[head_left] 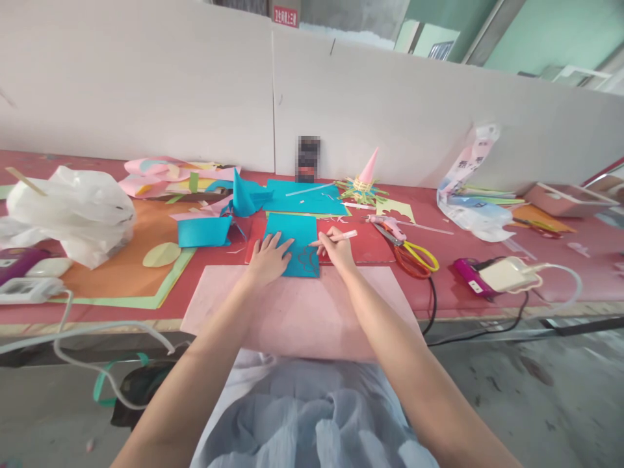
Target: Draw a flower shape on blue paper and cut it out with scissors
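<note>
A blue sheet of paper (298, 227) lies in front of me, partly over a red board (363, 246) and a pink sheet (302, 318). My left hand (269, 259) rests flat on its left side with the fingers spread. In my right hand (336, 247) a pale pink pen (349, 234) is pinched, its tip close to the paper's right edge. Dark curved lines (307, 259) are drawn on the lower right of the blue paper. Just right of the board are scissors (414, 257) with red and yellow handles and a pink glue gun (387, 227).
A pink paper cone with a fringed base (363, 185) stands at the back. Blue paper pieces (205, 231), a white plastic bag (73, 208) and an orange sheet (131, 240) lie to the left. On the right are a power strip with a white charger (509, 274) and a box (568, 198).
</note>
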`<action>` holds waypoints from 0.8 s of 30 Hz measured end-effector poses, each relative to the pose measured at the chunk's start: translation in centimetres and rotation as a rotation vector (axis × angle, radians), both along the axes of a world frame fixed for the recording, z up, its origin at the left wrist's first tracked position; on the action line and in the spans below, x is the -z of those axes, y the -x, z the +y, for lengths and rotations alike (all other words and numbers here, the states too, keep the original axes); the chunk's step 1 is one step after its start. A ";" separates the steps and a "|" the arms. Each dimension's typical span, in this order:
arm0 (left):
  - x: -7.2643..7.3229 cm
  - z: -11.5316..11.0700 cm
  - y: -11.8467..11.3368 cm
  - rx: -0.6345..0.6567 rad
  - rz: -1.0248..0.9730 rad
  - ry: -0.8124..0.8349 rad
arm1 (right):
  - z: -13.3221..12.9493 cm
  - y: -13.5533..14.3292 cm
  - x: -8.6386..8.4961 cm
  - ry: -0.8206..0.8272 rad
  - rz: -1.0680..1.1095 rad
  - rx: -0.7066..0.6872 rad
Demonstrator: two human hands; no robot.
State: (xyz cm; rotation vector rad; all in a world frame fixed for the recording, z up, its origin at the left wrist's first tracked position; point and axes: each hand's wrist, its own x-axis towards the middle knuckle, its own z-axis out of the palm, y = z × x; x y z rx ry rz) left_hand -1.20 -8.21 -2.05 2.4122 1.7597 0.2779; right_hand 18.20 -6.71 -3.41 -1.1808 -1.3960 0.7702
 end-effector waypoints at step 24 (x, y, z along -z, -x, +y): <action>0.1 0.1 0.0 0.004 0.013 -0.017 | -0.6 0.2 -0.7 -0.004 -0.042 0.088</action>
